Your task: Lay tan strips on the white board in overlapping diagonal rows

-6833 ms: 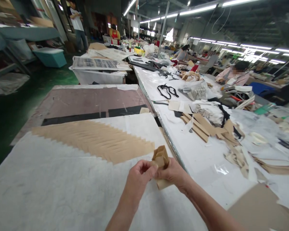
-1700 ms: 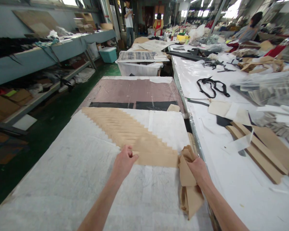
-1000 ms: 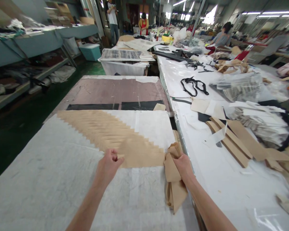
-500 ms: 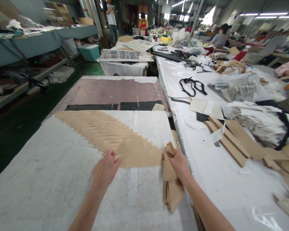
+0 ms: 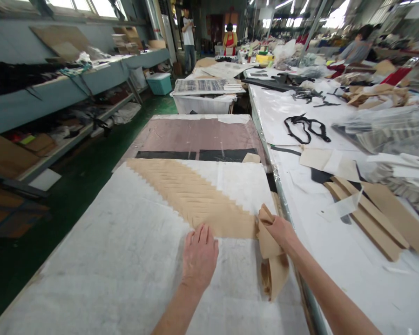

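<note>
Overlapping tan strips (image 5: 226,218) lie fanned in a stepped diagonal band on a white-covered table (image 5: 125,260). Whether they are paper or fabric I cannot tell. My left hand (image 5: 199,256) rests palm down at the near edge of the band, fingers stretched out and touching the lowest strip. My right hand (image 5: 281,231) is closed around a folded bundle of tan strips (image 5: 274,270), just right of the band. The bundle's lower end hangs down over the white cover near the table's right edge.
Beyond the band are dark strips (image 5: 226,155) on a brownish board (image 5: 209,132). The adjoining white table (image 5: 321,279) on the right holds tan pieces (image 5: 366,218), black straps (image 5: 305,128) and stacked white pieces (image 5: 405,181). A long shelf (image 5: 101,74) stands left; people are farther back.
The view has swung left, so the scene sits farther right. My left hand has gone from bent fingers at the strip's edge to lying flat there. My right hand still grips the bundle.
</note>
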A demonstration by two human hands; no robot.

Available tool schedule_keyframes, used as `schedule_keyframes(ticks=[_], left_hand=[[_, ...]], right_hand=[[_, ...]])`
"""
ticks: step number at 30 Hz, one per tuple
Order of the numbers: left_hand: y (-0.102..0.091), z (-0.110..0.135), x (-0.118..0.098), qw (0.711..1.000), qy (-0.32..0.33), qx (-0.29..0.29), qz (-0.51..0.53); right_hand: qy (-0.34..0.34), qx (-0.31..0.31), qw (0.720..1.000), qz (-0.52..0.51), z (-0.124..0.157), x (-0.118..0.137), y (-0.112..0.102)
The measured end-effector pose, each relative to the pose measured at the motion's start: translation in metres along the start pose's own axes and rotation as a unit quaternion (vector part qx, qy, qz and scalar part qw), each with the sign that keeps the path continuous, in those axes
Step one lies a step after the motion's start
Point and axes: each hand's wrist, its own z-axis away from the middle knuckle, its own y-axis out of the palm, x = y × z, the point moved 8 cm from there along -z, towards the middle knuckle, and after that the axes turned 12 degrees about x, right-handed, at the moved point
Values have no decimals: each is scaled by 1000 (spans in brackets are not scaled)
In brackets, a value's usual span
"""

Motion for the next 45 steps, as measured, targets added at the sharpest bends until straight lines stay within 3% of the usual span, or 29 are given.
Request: schedule_keyframes(ticks=[9,13,16,20,23,27,30,32,33,35,38,40,41,45], left_hand=[[1,1,-3,1000,-4,16,12],[-1,1,-3,1000,1,10,7],[-2,0,-1,1000,12,-4,7],[-4,-3,6,999,29,-24,3],[-7,-7,10,999,37,-33,5],[-9,-8,12,999,38,-33,4],[-8,-9,11,999,36,-29,2],[-7,-9,10,999,33,-29,-1],[-6,-9,10,999,32,-30,-2],[-5,-10,10,999,33,-33,-4],[-2,-10,10,999,35,-32,-8],[-1,-10,10,999,33,-33,-11],[-1,-10,10,999,32,-35,-12],[-1,-9,10,999,28,-41,-13]], right_hand=[[24,10,1000,-1,1,-9,-9],[14,20,995,-96,9,-25,-14],[-9,46,977,-210,21,-35,-11],[-33,66,935,-348,40,-51,-11],[-33,90,869,-485,58,-72,-20],[-103,80,762,-635,89,-95,-57],[-162,41,725,-668,109,-100,-91],[-194,46,733,-651,114,-87,-105],[-205,61,751,-625,114,-76,-106],[-207,124,816,-526,105,-47,-97],[-189,217,918,-274,80,-6,-64],[-182,197,956,-119,56,13,-48],[-178,167,968,-49,43,21,-43],[-200,112,973,18,8,50,-26]])
